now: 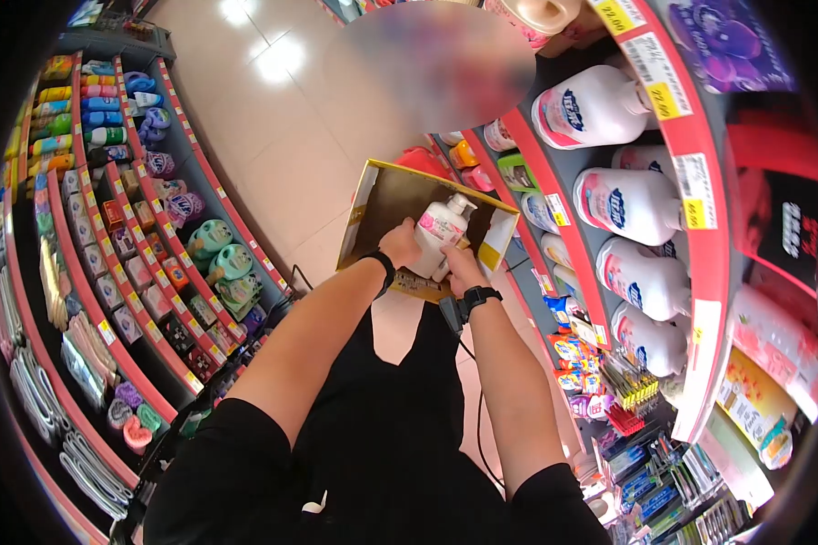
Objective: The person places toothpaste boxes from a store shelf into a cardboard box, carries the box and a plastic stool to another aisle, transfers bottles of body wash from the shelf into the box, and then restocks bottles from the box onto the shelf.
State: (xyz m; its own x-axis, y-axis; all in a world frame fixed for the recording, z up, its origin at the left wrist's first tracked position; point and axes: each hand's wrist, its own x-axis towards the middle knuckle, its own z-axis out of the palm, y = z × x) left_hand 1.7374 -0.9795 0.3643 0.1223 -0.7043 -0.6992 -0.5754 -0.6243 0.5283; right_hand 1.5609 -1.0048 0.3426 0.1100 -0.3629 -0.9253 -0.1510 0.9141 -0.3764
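A white pump bottle [439, 225] with a pink flower print leans over an open cardboard box [366, 202] with yellow edges. My left hand [400, 243] is closed on the bottle's left side. On the other side, my right hand [464, 270] grips it low down, the thumb lying along its front. Part of another pale item [442, 270] shows between the bottle and my right hand, too covered to name. The bottle's base and much of the box's inside are hidden by my hands and the bottle.
Shelves of large white pump bottles [629, 204] with price tags rise close on my right. Shelves of soaps and detergent bottles [211, 238] stand to my left. Tiled floor [273, 118] runs between them. A blurred area covers the top middle. A cable [480, 409] hangs by my right arm.
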